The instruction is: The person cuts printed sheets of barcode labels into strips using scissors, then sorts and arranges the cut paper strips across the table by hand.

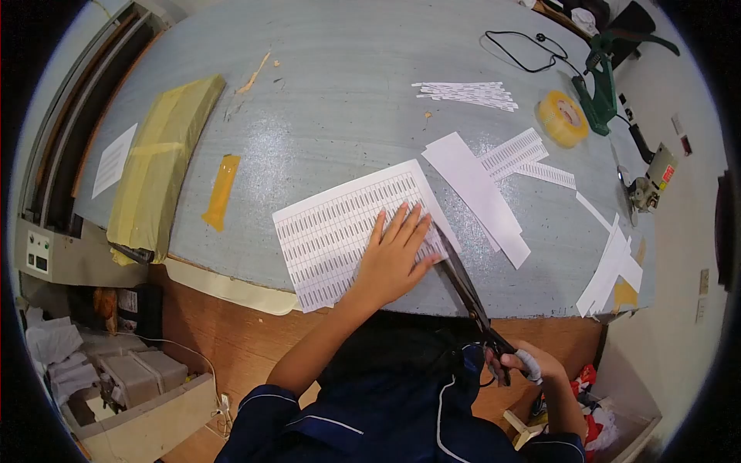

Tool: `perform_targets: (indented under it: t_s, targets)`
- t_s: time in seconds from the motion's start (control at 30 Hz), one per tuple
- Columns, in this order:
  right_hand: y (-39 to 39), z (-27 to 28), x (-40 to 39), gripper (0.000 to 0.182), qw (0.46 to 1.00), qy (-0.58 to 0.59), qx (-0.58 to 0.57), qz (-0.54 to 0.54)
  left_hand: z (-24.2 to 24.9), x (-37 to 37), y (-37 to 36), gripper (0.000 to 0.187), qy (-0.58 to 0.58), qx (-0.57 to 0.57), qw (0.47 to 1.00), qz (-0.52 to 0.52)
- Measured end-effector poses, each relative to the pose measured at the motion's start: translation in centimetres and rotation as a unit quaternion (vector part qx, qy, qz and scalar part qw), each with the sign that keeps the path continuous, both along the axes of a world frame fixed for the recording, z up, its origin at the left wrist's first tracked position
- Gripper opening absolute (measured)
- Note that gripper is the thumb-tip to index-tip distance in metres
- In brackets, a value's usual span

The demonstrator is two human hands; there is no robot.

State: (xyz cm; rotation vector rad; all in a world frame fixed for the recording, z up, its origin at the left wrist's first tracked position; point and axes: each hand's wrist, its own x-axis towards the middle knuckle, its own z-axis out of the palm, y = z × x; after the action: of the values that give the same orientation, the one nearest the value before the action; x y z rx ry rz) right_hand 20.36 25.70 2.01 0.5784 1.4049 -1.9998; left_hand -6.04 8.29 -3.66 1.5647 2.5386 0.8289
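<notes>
A printed sheet of paper (324, 231) with rows of small marks lies slanted at the table's near edge. My left hand (394, 258) rests flat on it with fingers spread, holding nothing. In my right hand (517, 363) are the handles of long dark scissors (463, 285); a pale wrap circles one finger. The scissors' blades reach up to the sheet's right side, by my left fingertips. Whether the blades are apart is hard to tell. Cut paper strips (478, 193) lie to the right of the sheet.
A bundle of thin strips (467, 95) lies farther back. On the right are a tape roll (563, 119), a green hand press (598, 85), a tape dispenser (648, 185) and paper scraps (610, 270). A yellow-wrapped block (166, 162) and a piece of tape (221, 193) are on the left.
</notes>
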Motion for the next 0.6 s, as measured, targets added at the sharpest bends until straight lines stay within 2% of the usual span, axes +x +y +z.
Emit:
perform_targets:
  t_s: [0.1,0.17,0.23,0.33,0.6]
  targets:
    - [-0.8,-1.0,-0.8,0.049,0.997,0.016,0.07,-0.012,0.0,0.3,-0.3,0.063,0.023,-0.015,1.0,-0.008]
    - [-1.2,-1.3,-1.5,0.047,0.988,0.07,0.134,0.005,-0.1,0.4,0.0,0.062,0.024,-0.014,1.0,0.0]
    - [-1.3,-1.2,-1.9,0.047,0.987,0.057,0.147,0.013,-0.2,0.2,0.1,0.061,0.024,-0.012,1.0,0.005]
    - [-1.7,-1.1,-2.0,0.047,0.987,0.034,0.155,0.011,-0.4,0.2,0.3,0.057,-0.03,0.051,0.998,0.031]
    - [-2.6,-0.3,-2.4,0.05,0.983,0.017,0.181,0.035,-0.3,0.7,0.2,0.049,0.051,0.017,0.994,0.096]
